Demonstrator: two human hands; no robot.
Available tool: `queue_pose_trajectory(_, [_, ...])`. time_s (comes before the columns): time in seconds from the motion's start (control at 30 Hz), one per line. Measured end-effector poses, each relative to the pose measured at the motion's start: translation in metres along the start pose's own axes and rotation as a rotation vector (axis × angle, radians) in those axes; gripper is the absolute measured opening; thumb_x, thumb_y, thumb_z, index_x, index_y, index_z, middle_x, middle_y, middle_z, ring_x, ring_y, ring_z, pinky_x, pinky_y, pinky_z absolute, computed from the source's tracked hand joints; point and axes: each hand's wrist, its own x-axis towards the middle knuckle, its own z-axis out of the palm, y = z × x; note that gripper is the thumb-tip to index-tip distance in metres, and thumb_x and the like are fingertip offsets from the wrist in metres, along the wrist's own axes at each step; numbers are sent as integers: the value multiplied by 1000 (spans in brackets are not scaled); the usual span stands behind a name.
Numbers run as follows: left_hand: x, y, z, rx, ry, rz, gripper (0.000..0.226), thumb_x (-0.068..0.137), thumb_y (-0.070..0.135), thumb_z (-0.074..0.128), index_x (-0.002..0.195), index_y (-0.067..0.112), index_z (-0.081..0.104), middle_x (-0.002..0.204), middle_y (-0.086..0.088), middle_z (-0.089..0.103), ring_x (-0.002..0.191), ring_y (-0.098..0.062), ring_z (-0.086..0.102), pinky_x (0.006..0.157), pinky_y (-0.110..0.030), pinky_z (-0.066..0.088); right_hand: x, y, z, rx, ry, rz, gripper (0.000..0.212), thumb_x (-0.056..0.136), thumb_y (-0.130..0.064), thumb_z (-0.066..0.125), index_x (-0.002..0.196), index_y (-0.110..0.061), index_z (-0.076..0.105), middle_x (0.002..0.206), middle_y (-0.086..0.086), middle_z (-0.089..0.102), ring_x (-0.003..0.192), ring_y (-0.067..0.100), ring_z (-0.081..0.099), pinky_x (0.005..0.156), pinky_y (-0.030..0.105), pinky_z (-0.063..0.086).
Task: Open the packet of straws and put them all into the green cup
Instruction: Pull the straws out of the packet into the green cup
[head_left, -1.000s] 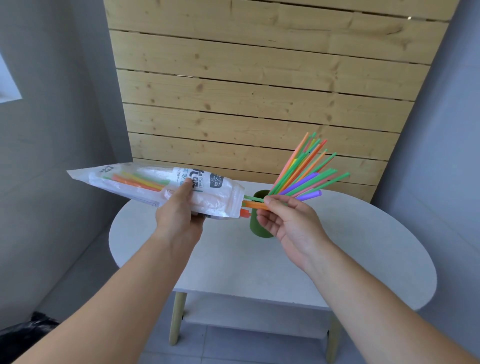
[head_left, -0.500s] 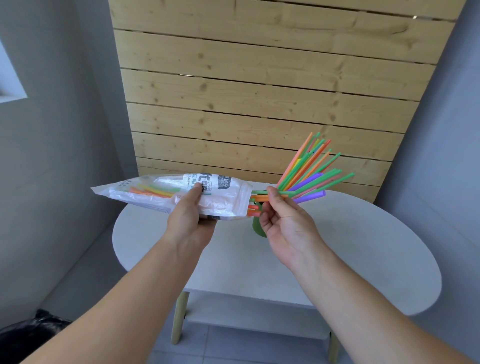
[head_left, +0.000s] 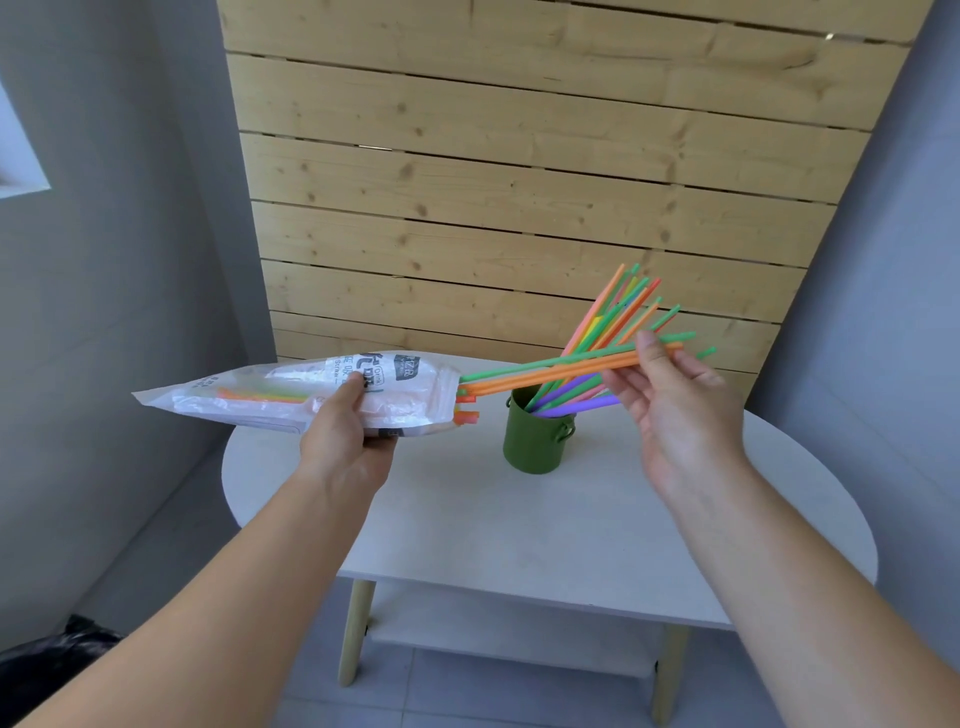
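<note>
My left hand (head_left: 347, 436) grips a clear plastic straw packet (head_left: 260, 392) held level above the table's left side, its open mouth facing right. A few orange and green straws (head_left: 545, 370) stick far out of that mouth, and my right hand (head_left: 670, 410) pinches them near their right ends. Short orange straw ends also poke from the packet mouth, and more coloured straws lie inside the packet. The green cup (head_left: 535, 441) stands on the table below the pulled straws. Several orange, green, yellow and purple straws (head_left: 618, 312) lean to the right in it.
The cup stands on a white oval table (head_left: 519, 525) with wooden legs and a lower shelf. A wooden slat wall (head_left: 519, 197) rises behind it, with grey walls on both sides. A black bag (head_left: 47, 649) lies on the floor at the lower left.
My right hand has moved right, drawing a few straws most of the way out of the packet. The cup, earlier hidden behind my right hand, now shows. The packet stays in my left hand.
</note>
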Motion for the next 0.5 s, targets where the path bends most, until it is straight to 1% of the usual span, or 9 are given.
queue_pose_trajectory(0.1, [3,-1,-3,10,24,24,19,96,9,73,98,21,58,103,-2,77,83,-15,76,71,-33,62,6,-8,-7,-73,23,-99,15,96,-15,65,83,-9,71,81,3,75,72,16,73,74,29,60])
queue_pose_trajectory(0.2, [5,-1,-5,28,50,37,19,95,10,74,97,21,58,101,-1,77,81,-14,76,73,-33,62,10,-15,-13,-117,40,-181,17,95,-17,67,80,-7,69,80,6,71,71,19,72,77,32,61])
queue_pose_trajectory(0.3, [5,-1,-5,28,64,42,19,95,11,74,96,21,58,103,-1,76,84,-14,75,78,-33,62,11,-22,-17,-142,51,-237,20,95,-15,66,76,-8,68,73,4,68,62,16,70,70,27,59])
queue_pose_trajectory(0.4, [4,-3,-3,30,68,45,21,96,10,73,94,22,56,102,-1,75,85,-15,75,83,-34,61,11,-26,-19,-199,70,-308,22,95,-14,66,73,-10,67,59,-7,68,57,13,69,67,25,59])
queue_pose_trajectory(0.5, [6,-6,-3,46,50,36,18,95,10,74,99,19,59,106,-3,77,87,-16,76,79,-35,62,8,-29,-18,-288,69,-398,25,95,-15,65,70,-15,66,53,-12,67,53,7,68,65,24,60])
